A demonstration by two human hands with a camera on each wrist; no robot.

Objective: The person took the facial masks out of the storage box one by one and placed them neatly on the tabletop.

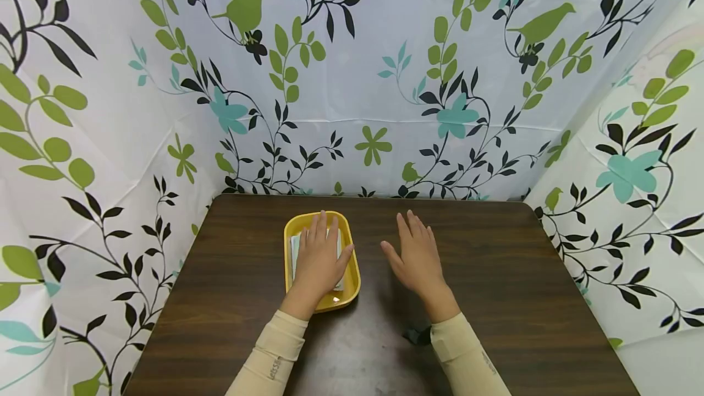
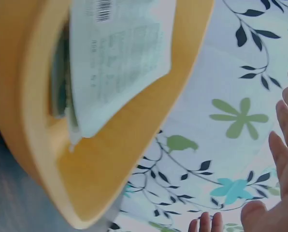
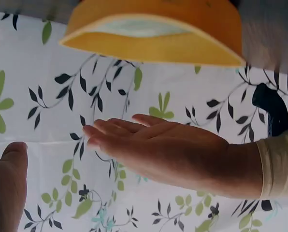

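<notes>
Left grip [image 1: 318, 258]: fingers straight and a little apart, thumb held away, nothing pinched. It hovers above the tray; from the right wrist we make out a gap below the palm, so no contact. Right grip [image 1: 416, 258]: likewise spread, thumb out, holding nothing, well apart from the left and over bare counter [image 1: 495, 274].

Directly under the left grip: a yellow tray [image 1: 352, 280], longer than wide, rounded corners, raised walls. Its near end shows below the left palm; its right wall lies to the left of the right grip. Inside, beneath the left fingers, a pale printed packet [image 2: 120, 58] with a barcode. Another edge shows under it; how many lie there we cannot tell.

Handling, our judgement: packet light, thin and flexible, perhaps slick, liable to bend or slide against what lies beneath. Best taken by a free edge or corner, thumb opposite fingertips, without a hard squeeze. Tray looks stiff, light plastic, smooth; we would take it by the rim on both long sides and keep it level.

Further out: a cream sleeve behind each grip, a small dark object [image 1: 418, 336] by the right cuff (unidentified), and beyond the counter's far edge a leaf-and-bird patterned cloth [image 1: 352, 96].
</notes>
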